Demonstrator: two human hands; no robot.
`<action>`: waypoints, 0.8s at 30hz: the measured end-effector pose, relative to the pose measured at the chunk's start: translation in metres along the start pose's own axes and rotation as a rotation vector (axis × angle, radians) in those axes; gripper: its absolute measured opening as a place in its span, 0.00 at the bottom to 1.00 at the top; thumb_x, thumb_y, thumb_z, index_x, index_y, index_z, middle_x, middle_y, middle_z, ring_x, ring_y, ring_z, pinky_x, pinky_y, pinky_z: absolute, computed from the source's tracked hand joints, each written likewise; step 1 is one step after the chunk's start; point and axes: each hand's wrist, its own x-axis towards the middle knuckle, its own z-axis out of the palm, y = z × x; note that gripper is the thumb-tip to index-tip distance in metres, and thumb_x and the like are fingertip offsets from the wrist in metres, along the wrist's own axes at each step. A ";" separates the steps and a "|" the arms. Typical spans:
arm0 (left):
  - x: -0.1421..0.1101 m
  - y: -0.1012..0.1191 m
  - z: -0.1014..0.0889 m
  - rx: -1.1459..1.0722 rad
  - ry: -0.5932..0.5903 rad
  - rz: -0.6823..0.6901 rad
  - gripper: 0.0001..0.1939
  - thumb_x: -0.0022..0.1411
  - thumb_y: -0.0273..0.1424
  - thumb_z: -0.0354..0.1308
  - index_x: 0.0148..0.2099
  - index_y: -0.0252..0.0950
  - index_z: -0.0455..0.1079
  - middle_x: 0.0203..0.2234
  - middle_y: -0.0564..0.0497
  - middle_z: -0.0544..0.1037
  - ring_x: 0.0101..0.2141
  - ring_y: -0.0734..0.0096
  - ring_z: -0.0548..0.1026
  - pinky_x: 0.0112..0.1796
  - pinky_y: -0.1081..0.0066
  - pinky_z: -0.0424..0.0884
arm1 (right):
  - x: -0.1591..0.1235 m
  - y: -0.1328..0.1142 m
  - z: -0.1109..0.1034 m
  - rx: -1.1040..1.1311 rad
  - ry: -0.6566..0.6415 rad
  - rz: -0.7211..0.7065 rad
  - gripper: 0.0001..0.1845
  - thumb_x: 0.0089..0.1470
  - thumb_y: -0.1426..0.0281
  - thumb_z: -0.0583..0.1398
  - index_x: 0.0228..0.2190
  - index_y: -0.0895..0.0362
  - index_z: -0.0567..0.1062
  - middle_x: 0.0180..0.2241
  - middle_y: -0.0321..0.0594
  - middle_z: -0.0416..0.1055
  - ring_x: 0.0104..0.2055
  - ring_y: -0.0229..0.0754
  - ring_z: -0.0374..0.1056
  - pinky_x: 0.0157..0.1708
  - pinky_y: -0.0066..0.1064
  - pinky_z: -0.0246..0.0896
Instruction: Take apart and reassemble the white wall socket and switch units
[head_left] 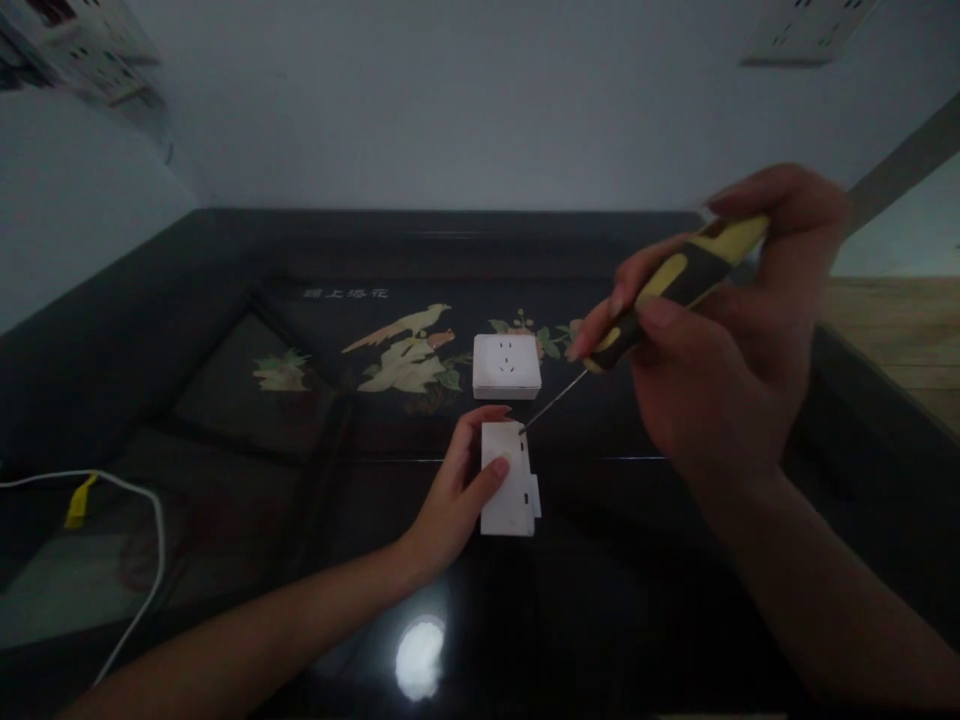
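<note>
My left hand point(457, 495) grips a white socket part point(511, 482) that stands on edge on the dark glossy table point(225, 440), thumb pressed on its face. My right hand point(720, 330) is closed round a screwdriver point(675, 285) with a yellow and black handle, held up at the right. Its thin metal shaft slants down to the left and its tip touches the top right corner of the white part. A white socket faceplate point(506, 366) with pin holes lies flat just behind, apart from both hands.
The table top carries an inlaid picture of birds and flowers point(405, 355) and has a raised dark rim. A white cable with a yellow tag point(79, 500) curves over the left side. A lamp's glare point(420, 655) shows near the front edge. Wooden floor lies at right.
</note>
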 end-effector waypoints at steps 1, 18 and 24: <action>0.000 -0.001 -0.001 0.004 -0.015 -0.007 0.22 0.62 0.39 0.59 0.56 0.43 0.59 0.44 0.50 0.69 0.40 0.67 0.69 0.38 0.71 0.69 | 0.000 0.000 0.004 0.048 0.054 -0.015 0.20 0.54 0.71 0.60 0.44 0.43 0.57 0.33 0.30 0.66 0.26 0.35 0.67 0.28 0.31 0.68; -0.001 -0.001 0.000 -0.032 -0.024 -0.065 0.20 0.63 0.43 0.59 0.52 0.42 0.61 0.35 0.52 0.69 0.31 0.72 0.70 0.27 0.76 0.70 | 0.022 -0.008 0.038 0.147 0.062 0.126 0.31 0.59 0.40 0.39 0.22 0.51 0.57 0.15 0.29 0.49 0.12 0.33 0.42 0.09 0.29 0.38; -0.001 -0.001 0.001 -0.033 -0.010 -0.053 0.20 0.62 0.43 0.60 0.52 0.41 0.61 0.35 0.52 0.69 0.31 0.72 0.69 0.29 0.75 0.70 | 0.019 0.001 0.043 0.182 0.056 0.122 0.30 0.62 0.43 0.38 0.22 0.50 0.57 0.15 0.29 0.52 0.12 0.34 0.44 0.09 0.29 0.38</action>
